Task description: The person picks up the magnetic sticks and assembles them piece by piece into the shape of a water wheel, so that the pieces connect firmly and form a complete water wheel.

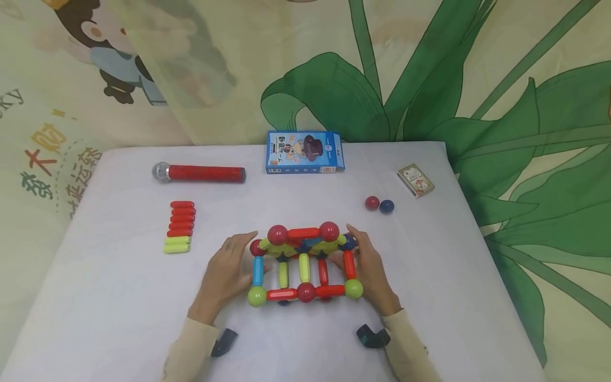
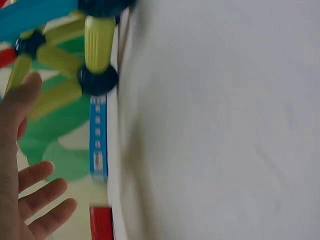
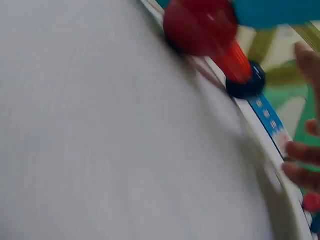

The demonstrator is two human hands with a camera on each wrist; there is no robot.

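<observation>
A frame of magnetic rods and balls (image 1: 305, 265) stands on the white table (image 1: 119, 297), built from red, blue and yellow-green rods with red, green and dark blue balls. My left hand (image 1: 238, 260) touches its left end with straight fingers. My right hand (image 1: 358, 254) rests against its right end, fingers along the red upright rod. In the left wrist view my spread left fingers (image 2: 35, 197) lie beside a yellow-green rod (image 2: 99, 42) and a dark blue ball (image 2: 97, 80). The right wrist view, blurred, has a red ball (image 3: 200, 22) and my right fingertips (image 3: 300, 165).
A row of loose red and yellow-green rods (image 1: 180, 226) lies to the left. A red microphone (image 1: 198, 173), a blue box (image 1: 304, 153) and a small card box (image 1: 416, 180) sit along the back. A red ball (image 1: 372, 202) and a blue ball (image 1: 386, 206) lie at right.
</observation>
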